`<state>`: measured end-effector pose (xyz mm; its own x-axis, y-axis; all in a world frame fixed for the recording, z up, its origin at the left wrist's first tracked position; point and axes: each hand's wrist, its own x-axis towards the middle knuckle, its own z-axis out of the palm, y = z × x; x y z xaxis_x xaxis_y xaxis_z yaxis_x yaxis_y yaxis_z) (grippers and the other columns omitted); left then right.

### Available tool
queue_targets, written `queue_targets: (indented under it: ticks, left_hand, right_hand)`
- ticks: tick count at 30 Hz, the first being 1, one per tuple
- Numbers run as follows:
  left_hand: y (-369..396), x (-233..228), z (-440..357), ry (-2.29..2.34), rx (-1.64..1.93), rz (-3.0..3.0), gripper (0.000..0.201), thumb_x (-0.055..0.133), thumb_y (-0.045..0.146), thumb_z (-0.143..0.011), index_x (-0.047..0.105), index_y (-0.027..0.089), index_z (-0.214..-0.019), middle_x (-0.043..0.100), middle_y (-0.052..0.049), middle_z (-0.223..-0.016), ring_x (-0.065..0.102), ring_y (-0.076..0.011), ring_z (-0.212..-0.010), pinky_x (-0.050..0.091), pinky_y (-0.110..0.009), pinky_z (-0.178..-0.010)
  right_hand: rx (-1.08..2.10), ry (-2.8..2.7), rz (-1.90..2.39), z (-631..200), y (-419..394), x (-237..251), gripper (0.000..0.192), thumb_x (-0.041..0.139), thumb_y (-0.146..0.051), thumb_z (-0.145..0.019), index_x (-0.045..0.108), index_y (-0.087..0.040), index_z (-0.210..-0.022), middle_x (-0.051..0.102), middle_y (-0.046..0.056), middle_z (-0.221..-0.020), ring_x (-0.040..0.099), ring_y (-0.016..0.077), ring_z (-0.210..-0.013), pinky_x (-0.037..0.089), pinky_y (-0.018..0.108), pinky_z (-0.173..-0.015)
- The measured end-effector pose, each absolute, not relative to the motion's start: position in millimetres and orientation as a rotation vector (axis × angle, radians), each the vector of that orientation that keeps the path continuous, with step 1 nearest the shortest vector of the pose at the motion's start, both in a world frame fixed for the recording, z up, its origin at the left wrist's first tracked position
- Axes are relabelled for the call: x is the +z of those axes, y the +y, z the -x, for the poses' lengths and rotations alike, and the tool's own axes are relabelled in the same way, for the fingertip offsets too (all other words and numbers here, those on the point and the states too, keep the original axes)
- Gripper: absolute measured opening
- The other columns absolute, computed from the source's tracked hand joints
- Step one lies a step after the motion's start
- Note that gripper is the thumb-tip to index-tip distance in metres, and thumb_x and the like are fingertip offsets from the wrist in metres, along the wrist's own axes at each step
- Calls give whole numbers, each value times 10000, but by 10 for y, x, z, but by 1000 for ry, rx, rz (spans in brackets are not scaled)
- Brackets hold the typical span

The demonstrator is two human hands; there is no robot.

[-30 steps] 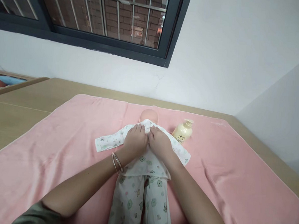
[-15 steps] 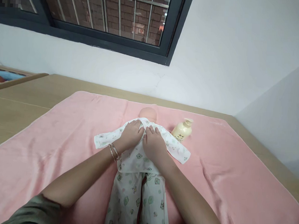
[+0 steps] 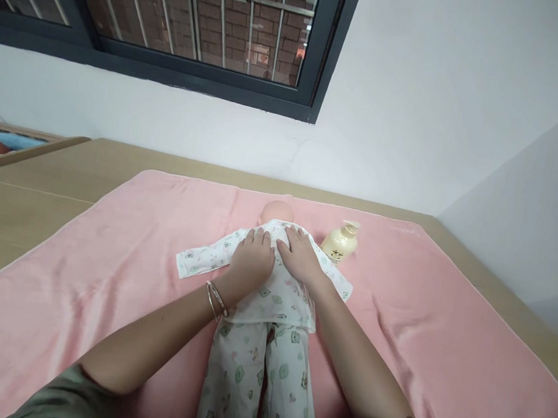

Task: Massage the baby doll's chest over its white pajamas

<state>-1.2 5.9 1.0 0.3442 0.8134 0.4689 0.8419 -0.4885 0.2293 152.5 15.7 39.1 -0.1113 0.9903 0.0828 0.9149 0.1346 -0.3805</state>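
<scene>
**Pressing the doll's top flat at the chest**

Smoothing looks like the step in hand: the left hand (image 3: 251,261) and the right hand (image 3: 302,259) lie side by side, palms down and fingers spread flat, gripping nothing, on the printed top (image 3: 274,294) of a baby doll (image 3: 277,210). The doll lies on its back in the middle of a pink towel (image 3: 116,249), head toward the wall, printed trousers (image 3: 259,372) running toward the person. A bangle (image 3: 215,300) sits on the left wrist. Judging by the pose, any next move wants light, even pressure so the loose cloth does not bunch.

A cream pump bottle (image 3: 339,244) stands just beside the doll's sleeve on the right hand's side, the closest thing to knock. Leftward the towel lies open; the bench (image 3: 32,219) edge is well apart.
</scene>
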Motion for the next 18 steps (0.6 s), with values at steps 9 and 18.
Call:
queue_targets:
  ticks: [9,18]
  left_hand:
    - [379,107,193,-1522,-821,2689,379,344,269,-1013,635,126,-1211,698,-156,-1223,621,-282,-1191,482,-473,-1071]
    - [58,118,53,-1257,-569,2608,472,234,163,-1025,644,5,-1198,637,-276,-1308,550,-344,-1326,356,-558,-1168]
  right_hand:
    - [175,-2270,1888,-1225,-193,589,523,307,-257,-1041,475,-23,-1478,499,218,-1532,419,308,-1462,294,411,-1212]
    - [242,-2130,1855,-1482,98,508,420,352,-312,-1042,620,-102,-1288,623,171,-1396,520,299,-1332,367,390,-1128]
